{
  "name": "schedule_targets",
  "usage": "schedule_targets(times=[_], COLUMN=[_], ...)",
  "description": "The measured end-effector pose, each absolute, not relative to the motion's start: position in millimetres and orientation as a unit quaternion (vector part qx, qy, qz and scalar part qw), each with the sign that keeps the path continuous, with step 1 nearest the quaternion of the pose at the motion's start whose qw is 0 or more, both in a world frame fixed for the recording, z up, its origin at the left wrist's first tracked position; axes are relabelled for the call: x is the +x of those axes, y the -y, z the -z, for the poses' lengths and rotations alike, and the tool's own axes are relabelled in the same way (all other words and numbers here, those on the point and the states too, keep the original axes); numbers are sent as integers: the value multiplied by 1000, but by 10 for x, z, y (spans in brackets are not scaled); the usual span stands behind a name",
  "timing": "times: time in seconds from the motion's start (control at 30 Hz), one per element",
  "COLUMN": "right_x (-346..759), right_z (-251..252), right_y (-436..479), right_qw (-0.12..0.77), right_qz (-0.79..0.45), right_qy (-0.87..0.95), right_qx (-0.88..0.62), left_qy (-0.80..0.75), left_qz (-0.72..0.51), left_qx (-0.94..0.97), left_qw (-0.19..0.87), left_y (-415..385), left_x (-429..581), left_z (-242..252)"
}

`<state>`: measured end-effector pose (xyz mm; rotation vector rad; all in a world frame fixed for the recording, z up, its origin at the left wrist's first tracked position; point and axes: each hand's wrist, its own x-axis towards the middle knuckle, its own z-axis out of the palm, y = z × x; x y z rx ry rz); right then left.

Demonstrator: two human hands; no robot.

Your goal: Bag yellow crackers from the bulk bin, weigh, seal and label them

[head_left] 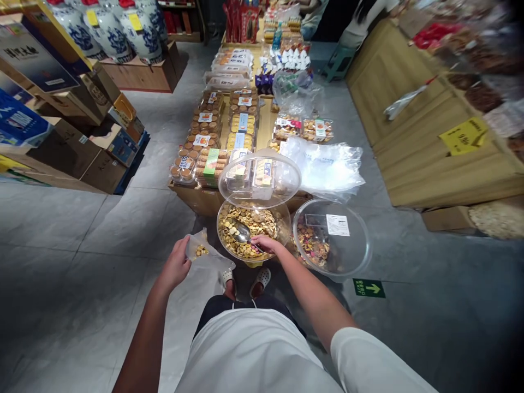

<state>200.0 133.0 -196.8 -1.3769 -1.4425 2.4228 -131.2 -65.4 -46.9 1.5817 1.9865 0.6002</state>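
Observation:
My right hand [265, 245] grips the handle of a metal scoop [243, 232], whose bowl carries a few small tan pieces. The scoop is over a round clear tub [221, 240] holding many small tan, biscuit-like pieces [262, 221]. A clear domed lid [259, 179] stands tilted up at the tub's far side. To the left of the tub, my left hand [179, 259] is closed on the edge of a clear plastic bag [208, 261]. Some of the same tan pieces [201, 250] lie inside the bag.
A second round tub [364, 256] with mixed pieces stands at the right, its lid on. Behind are packed biscuits [204, 117] and a stack of plastic bags [327, 166]. Cartons [69, 144] stand left, a covered stall [385, 125] right. A person [362, 24] is at the back.

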Motion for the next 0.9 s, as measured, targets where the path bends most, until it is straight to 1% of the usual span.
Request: schedule_targets(times=[0.1,0.2,0.4,0.57,0.77,0.9], right_x=[2164,2383,2819,2993,3030,3010], right_z=[1721,1486,939,590,558,448], right_y=[-1244,-1091,-719,-539,-504,-483], right_qw=[51,96,148,151,157,133], right_qz=[-811,-808,-792,-793,-783,-788], right_qy=[416,408,416,401,388,420], right_qx=[-408,-414,-422,-433,-459,-431], left_qy=[-725,-713,-689,-687,-686,-694], left_qz=[-231,-237,-263,-262,-239,-208], left_qx=[599,605,609,611,609,597], left_qw=[248,262,292,294,318,343], left_y=[527,386,153,15,-86,-89], left_x=[-1291,-1222,-985,-835,-750,-738], left_z=[513,554,550,538,441,284])
